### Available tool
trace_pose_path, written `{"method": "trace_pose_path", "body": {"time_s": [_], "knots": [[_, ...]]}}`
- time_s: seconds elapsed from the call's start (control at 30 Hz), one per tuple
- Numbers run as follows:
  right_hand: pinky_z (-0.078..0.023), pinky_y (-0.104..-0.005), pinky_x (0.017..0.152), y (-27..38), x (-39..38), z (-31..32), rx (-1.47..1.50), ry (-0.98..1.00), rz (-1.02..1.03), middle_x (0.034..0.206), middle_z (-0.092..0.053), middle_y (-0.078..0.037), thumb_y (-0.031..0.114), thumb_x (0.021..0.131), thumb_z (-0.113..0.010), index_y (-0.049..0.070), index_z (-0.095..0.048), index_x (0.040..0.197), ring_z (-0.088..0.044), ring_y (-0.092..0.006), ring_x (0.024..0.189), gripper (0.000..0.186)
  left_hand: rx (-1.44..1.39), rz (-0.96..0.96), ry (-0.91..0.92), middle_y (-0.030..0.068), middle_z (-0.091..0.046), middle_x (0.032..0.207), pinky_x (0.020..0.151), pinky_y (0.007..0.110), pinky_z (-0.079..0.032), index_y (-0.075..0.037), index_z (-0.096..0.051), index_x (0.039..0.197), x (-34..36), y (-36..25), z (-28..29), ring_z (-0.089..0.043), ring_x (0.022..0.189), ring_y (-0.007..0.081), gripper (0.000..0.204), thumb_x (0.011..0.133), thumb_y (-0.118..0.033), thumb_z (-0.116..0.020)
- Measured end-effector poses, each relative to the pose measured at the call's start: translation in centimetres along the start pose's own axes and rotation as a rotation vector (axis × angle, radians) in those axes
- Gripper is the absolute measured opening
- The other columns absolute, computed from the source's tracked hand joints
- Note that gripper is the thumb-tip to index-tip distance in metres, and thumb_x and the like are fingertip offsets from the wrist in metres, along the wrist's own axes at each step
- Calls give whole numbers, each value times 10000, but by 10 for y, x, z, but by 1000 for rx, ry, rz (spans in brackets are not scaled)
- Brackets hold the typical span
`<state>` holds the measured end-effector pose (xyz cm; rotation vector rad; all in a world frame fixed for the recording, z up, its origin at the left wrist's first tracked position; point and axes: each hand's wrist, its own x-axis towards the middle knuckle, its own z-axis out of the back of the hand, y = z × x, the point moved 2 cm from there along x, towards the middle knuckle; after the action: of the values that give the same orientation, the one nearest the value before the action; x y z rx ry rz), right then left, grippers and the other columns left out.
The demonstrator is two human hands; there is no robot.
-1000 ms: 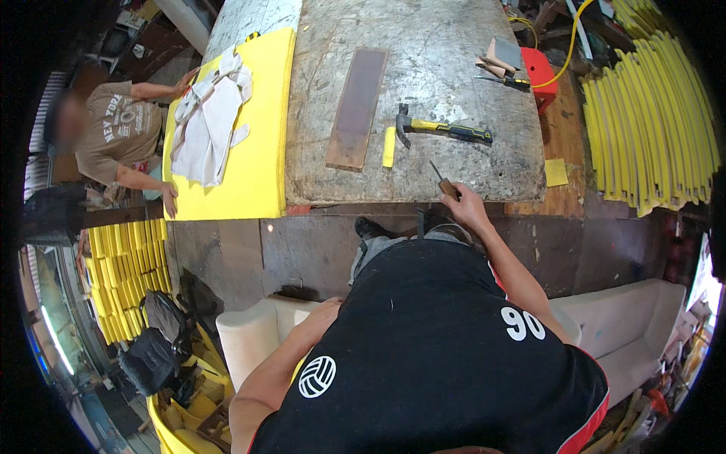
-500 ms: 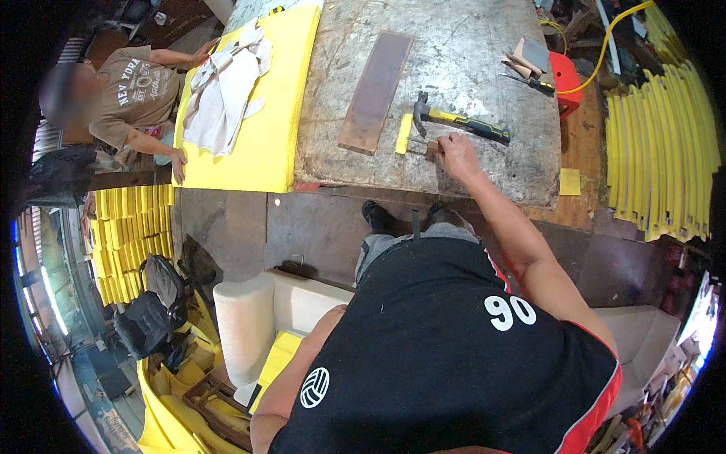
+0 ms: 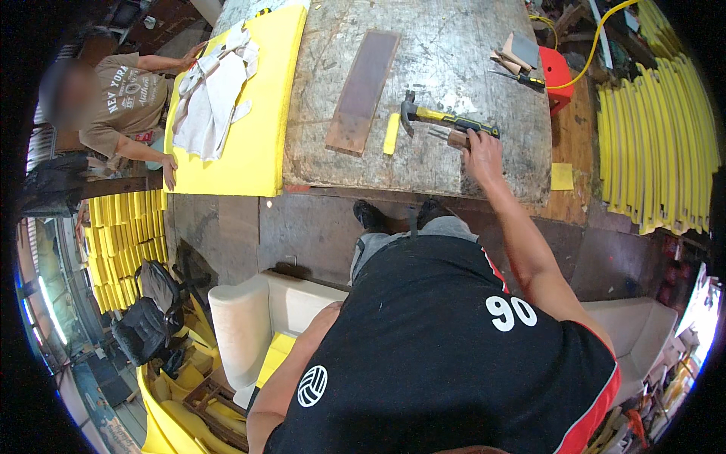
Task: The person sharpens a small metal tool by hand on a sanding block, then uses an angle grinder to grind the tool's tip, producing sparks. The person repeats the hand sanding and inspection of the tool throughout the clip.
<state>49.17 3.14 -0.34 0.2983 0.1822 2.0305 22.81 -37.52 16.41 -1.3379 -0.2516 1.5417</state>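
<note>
My right hand [image 3: 483,157] is closed around a small tool with a brown wooden handle [image 3: 457,139] and thin metal prongs, just above the worktable [image 3: 423,170]. The prongs point left. A claw hammer [image 3: 454,119] with a black and yellow handle lies just beyond, and my fingers are close to its handle end; I cannot tell whether they touch. Left of the prongs, apart from them, is a small yellow foam strip [image 3: 391,134]. Farther left lies a long dark flat board [image 3: 364,91]. My left arm [image 3: 291,363] shows beside my body, its hand hidden.
A co-worker [image 3: 125,102] stands at the left, hands at a yellow foam slab [image 3: 265,136] with pale fabric pieces [image 3: 215,102] on it. A red stool [image 3: 556,79], screwdriver [image 3: 522,78] and stacked yellow foam strips [image 3: 654,144] are at the right. Cream upholstered furniture [image 3: 242,325] stands behind me.
My right hand has moved right and slightly away from me with the wooden-handled tool. Its prongs have come away from the yellow foam strip. The whole view has shifted slightly.
</note>
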Motion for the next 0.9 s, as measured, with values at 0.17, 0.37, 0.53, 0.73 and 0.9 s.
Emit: {"method": "trace_pose_path", "body": {"time_s": [0.17, 0.37, 0.53, 0.73, 0.9], "knots": [[-476, -487, 900, 39, -20, -6, 223, 14, 169, 1116, -600, -187, 186, 797, -709, 30, -618, 1184, -568, -381, 1053, 426, 130, 11, 69, 241, -665, 1098, 922, 443, -489, -29, -659, 1137, 13, -44, 27, -607, 1027, 414, 380, 803, -201, -607], [-497, -499, 906, 116, -8, -25, 351, 19, 364, 1244, -568, -223, 115, 819, -639, 28, -609, 1207, -598, -395, 1045, 399, 98, 48, 63, 250, -661, 1093, 928, 434, -483, -30, -653, 1158, 9, -38, 21, -602, 1027, 418, 382, 815, -188, -600], [-494, -496, 953, 143, 36, -45, 236, 212, 393, 1341, -527, -227, 93, 852, -586, 42, -597, 1246, -593, -394, 1122, 398, -116, 101, 19, 240, -654, 1117, 947, 426, -475, -38, -651, 1187, -20, -5, -14, -592, 1067, 403, 382, 841, -187, -587], [-476, -485, 949, 139, 53, -79, 133, 229, 483, 1187, -605, -221, 68, 843, -552, 55, -637, 1160, -601, -380, 1073, 328, -51, 167, 86, 250, -634, 1175, 959, 421, -465, -43, -655, 1194, -48, -19, -42, -584, 1106, 395, 382, 851, -199, -594], [-477, -463, 892, 148, 32, -77, 219, 144, 540, 1019, -614, -199, 62, 784, -622, 27, -669, 1005, -584, -392, 1011, 229, -398, 60, -130, 205, -671, 1066, 837, 389, -497, -44, -687, 1069, -80, 57, -120, -624, 998, 341, 289, 821, -189, -659]]}}
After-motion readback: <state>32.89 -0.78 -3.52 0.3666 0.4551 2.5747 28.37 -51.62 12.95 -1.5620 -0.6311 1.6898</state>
